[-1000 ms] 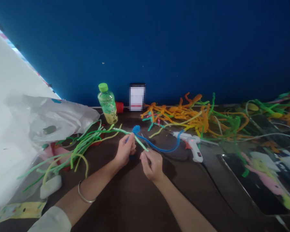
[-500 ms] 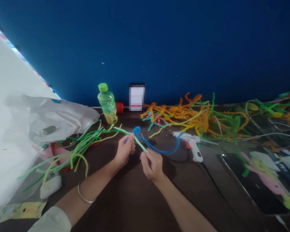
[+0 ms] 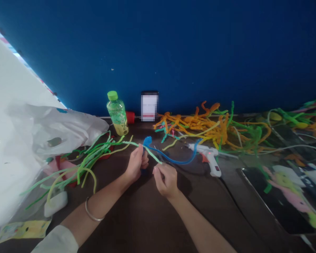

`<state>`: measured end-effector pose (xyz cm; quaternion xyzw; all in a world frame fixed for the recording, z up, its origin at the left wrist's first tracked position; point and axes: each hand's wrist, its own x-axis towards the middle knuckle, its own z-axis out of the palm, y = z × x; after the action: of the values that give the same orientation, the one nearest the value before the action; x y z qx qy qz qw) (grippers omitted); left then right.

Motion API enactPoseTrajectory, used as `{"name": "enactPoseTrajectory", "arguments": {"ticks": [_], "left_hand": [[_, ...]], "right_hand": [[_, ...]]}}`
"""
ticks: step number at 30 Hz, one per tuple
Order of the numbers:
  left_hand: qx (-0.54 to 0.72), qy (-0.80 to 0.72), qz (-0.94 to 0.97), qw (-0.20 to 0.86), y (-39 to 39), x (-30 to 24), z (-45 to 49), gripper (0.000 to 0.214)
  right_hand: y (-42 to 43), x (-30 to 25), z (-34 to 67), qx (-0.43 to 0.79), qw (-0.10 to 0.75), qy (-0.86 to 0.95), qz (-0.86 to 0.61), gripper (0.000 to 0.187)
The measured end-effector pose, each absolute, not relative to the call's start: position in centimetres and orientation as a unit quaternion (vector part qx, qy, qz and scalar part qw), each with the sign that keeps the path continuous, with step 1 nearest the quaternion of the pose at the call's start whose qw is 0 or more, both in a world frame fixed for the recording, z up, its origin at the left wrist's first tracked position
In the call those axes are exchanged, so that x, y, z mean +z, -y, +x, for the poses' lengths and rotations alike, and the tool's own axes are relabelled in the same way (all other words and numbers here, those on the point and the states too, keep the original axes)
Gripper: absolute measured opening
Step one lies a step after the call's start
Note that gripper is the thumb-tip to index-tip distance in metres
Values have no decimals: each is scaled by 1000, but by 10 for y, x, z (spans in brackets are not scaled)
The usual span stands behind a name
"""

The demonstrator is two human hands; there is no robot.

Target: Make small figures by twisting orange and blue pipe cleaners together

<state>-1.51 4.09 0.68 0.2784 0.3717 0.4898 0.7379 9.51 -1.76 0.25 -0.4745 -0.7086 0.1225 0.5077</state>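
Note:
My left hand is closed, with thumb and fingers pinching a pale green pipe cleaner. A blue pipe cleaner also passes at these fingers; its upper end is coiled into a small knob, and its tail curves right toward the glue gun. A bit of blue shows below the fingers too. My right hand is closed on the near end of the pale green pipe cleaner, whose other end reaches left over a bunch of green pipe cleaners. What lies inside both grips is hidden.
A white hot glue gun lies right, its black cord trailing forward. Orange pipe-cleaner pieces crowd the back right. A green-capped bottle and a phone stand by the blue wall. A larger dark-screened device lies front right.
The coiled blue end and the blue tail have shifted slightly at my left fingers, the tail's bend rising a little. Both hands stay almost in place.

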Motion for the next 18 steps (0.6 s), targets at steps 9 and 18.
{"name": "enactPoseTrajectory", "arguments": {"ticks": [9,18], "left_hand": [[489,-386,285,729,-40,9,-15,47],[501,-403,293,708,-41,5,-15,49]], "right_hand": [[17,0,95,127,510,707,-472,25],[17,-1,95,136,514,704,-471,25]]}}
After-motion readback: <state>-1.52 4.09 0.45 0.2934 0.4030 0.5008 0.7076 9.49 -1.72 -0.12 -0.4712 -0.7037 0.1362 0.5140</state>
